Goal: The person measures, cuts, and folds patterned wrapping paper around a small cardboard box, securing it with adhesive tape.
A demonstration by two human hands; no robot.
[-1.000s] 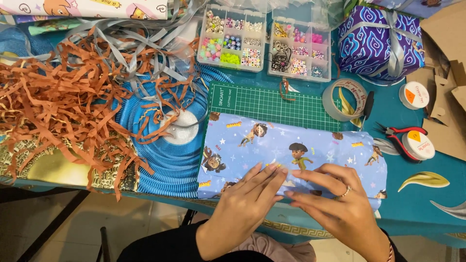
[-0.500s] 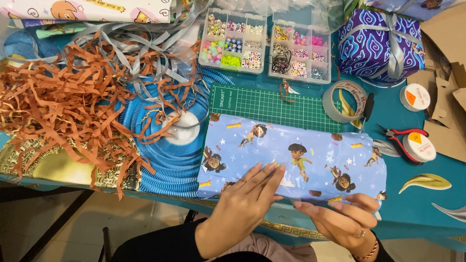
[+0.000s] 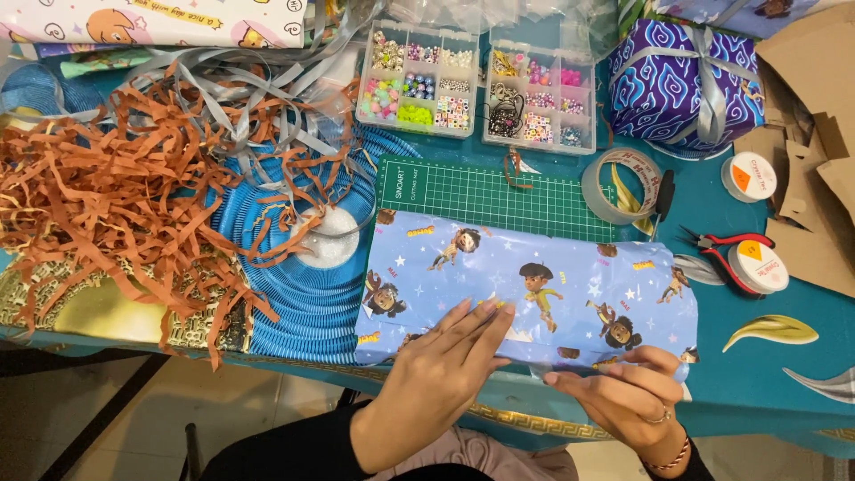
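- At the near edge of the teal table [image 3: 775, 392], in the head view, a sheet of light blue wrapping paper with cartoon figures [image 3: 534, 285] lies flat, its far edge overlapping the green cutting mat [image 3: 499, 191].
- The left hand [image 3: 441, 374] lies palm down on the paper's near edge, fingers straight and close together, pressing rather than gripping.
- The right hand [image 3: 628, 392] is at the paper's near right edge, fingers curled, thumb and fingertips pinched on the folded border; a ring and a bracelet show on it.
- Left of the paper sits a blue corrugated coil [image 3: 307, 267], partly buried under shredded orange paper strips [image 3: 116, 205] and grey ribbon [image 3: 223, 98].
- Beyond the mat stand two clear bead boxes [image 3: 481, 85].
- To the right, a roll of tape [image 3: 619, 183] lies beside a wrapped purple box with a grey ribbon [image 3: 681, 80].
- Red-handled pliers [image 3: 717, 254] lie between two small spools [image 3: 757, 218], with brown cardboard pieces [image 3: 815, 134] just beyond.
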